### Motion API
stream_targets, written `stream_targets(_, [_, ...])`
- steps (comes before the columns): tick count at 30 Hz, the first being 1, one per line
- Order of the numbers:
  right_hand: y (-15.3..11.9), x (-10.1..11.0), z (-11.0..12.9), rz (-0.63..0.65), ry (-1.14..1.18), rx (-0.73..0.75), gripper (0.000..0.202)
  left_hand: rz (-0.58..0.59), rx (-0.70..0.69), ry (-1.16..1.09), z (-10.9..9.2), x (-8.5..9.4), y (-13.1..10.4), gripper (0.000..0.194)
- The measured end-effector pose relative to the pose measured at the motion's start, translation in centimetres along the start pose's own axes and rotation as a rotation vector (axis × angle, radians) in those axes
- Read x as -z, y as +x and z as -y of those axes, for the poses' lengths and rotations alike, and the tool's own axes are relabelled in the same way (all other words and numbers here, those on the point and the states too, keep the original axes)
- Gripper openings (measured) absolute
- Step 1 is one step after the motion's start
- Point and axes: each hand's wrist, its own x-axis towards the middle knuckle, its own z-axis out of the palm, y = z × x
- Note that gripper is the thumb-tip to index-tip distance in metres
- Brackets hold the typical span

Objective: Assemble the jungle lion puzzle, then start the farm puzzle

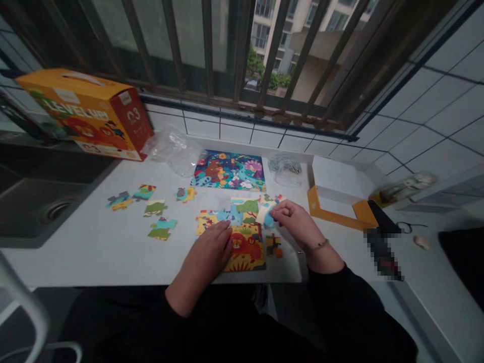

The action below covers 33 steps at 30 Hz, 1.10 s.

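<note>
My right hand [293,220] pinches a blue and cream puzzle piece [266,216] at the upper right of a partly joined jigsaw puzzle [247,247]. The joined part shows lions, a tree and a blue animal. Flat on its left side rests my left hand [212,244], fingers stretched out and covering some of the picture. A loose dark and orange piece [274,246] lies just right of the puzzle. Further left are several loose pieces, among them a green one [155,207] and a turtle-like one [185,194].
Behind the puzzle lies a blue picture sheet [230,171], between a clear plastic bag [176,151] and another clear bag [285,166]. An orange carton [91,116] stands by the sink [22,217] at left. On the right is an open yellow and white box [342,214].
</note>
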Motion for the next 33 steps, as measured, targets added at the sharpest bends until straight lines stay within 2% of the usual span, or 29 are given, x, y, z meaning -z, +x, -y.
stream_targets(5, [5.6,-8.0,1.3,0.076,0.181,0.027,0.049,-0.044,-0.009,-0.033,0.0,-0.4,-0.2,0.03])
stream_targets(9, [9.1,-11.9,2.1,0.177,0.22,0.004,0.054,-0.075,-0.003,-0.063,0.0,-0.5,-0.3,0.031])
stream_targets(11, [10.0,-13.1,2.1,0.188,0.17,-0.003,0.047,-0.072,0.003,-0.054,-0.1,-0.6,-0.4,0.032])
stream_targets(14, [10.6,-13.9,1.4,0.189,0.031,0.017,0.032,-0.057,0.022,-0.048,-0.2,-0.7,-0.6,0.033])
stream_targets(19, [10.8,-13.8,-0.4,0.093,-0.261,0.208,0.024,-0.046,0.029,-0.072,-0.1,-0.9,-0.9,0.033])
stream_targets(27, [11.1,-14.3,-0.8,0.004,-0.282,0.204,0.024,-0.068,-0.011,-0.047,0.0,-0.9,-0.5,0.03])
stream_targets(33, [10.6,-14.5,0.0,-0.013,-0.487,0.297,0.024,-0.051,0.0,-0.057,-0.1,-1.0,-0.6,0.029])
